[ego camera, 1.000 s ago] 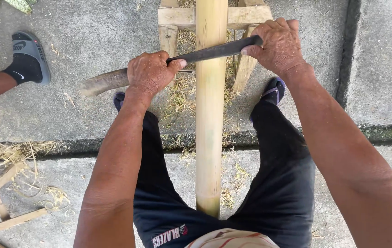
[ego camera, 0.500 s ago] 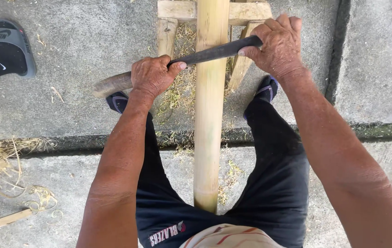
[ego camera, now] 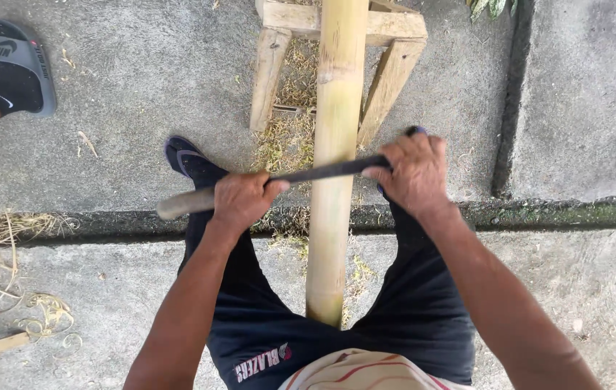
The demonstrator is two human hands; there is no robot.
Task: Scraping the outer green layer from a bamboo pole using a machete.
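The left hand (ego camera: 241, 201) wraps its fingers around the wooden handle end of a long blade (ego camera: 322, 172), and the right hand (ego camera: 412, 173) is clenched around the other end. The blade lies crosswise on a bamboo pole (ego camera: 333, 159) that runs between the person's legs and up onto a wooden stand (ego camera: 272, 79). Shavings (ego camera: 286, 141) litter the concrete floor (ego camera: 141, 87). Another person's sandalled foot (ego camera: 19, 68) stands far left.

wooden stand (ego camera: 273, 72) ahead, bare concrete (ego camera: 141, 79) left

bamboo pole (ego camera: 333, 180) cut off at top (blade's end under right hand (ego camera: 412, 173)).
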